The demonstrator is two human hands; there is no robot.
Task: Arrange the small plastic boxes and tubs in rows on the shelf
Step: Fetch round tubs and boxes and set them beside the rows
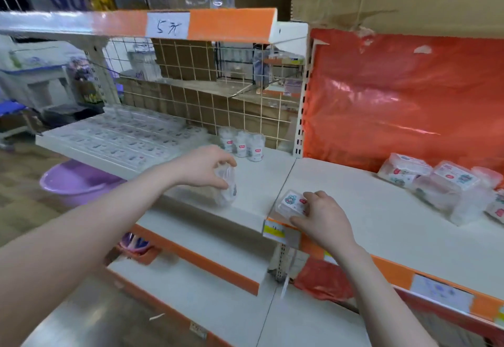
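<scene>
At the centre of the frame, the left hand (201,165) grips a clear round plastic tub (226,187) from above, over the white shelf (253,183). Just right, the right hand (321,217) pinches a small flat clear plastic box with a sticker (291,204) at the shelf's front edge. Both look light, stiff and slippery; best held by opposite sides.
</scene>
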